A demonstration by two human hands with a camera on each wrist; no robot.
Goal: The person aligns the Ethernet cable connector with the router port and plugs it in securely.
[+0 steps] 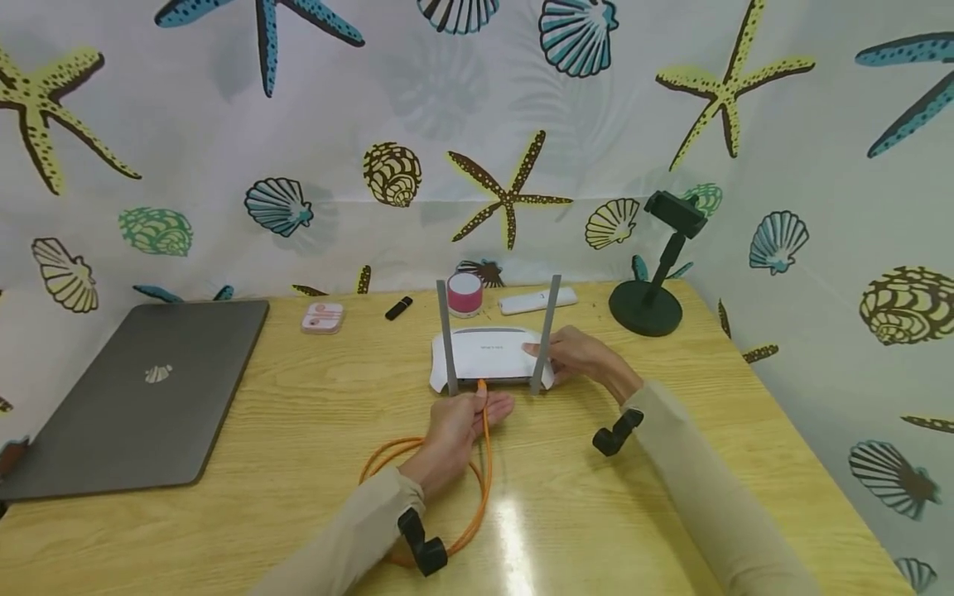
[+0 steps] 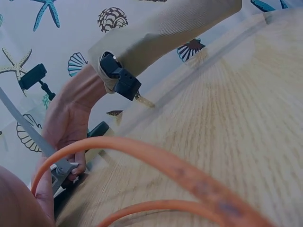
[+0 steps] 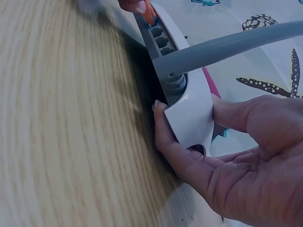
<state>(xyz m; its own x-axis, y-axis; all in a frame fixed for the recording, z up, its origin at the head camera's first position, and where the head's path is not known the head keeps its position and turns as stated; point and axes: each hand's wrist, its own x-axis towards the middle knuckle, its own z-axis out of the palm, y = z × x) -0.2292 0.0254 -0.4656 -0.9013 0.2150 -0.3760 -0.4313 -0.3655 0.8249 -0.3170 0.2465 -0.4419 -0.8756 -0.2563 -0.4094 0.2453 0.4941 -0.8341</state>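
A white router (image 1: 488,356) with two grey antennas lies on the wooden table, its port side facing me. My right hand (image 1: 585,356) grips its right end, thumb on the top face and fingers curled under the edge, as the right wrist view shows. At the port side, my left hand (image 1: 456,430) pinches the orange network cable (image 1: 488,463) close to its plug. The orange plug (image 3: 150,16) is at a port in the row, with open ports (image 3: 161,40) beside it. Loops of the cable lie under and around my left wrist.
On the left is a closed grey laptop (image 1: 149,389). Behind the router stand a pink-and-white round container (image 1: 465,295) and a white elongated device (image 1: 537,300). A small pink-and-white case (image 1: 323,318), a black stick (image 1: 398,308) and a black stand (image 1: 647,308) are also at the back.
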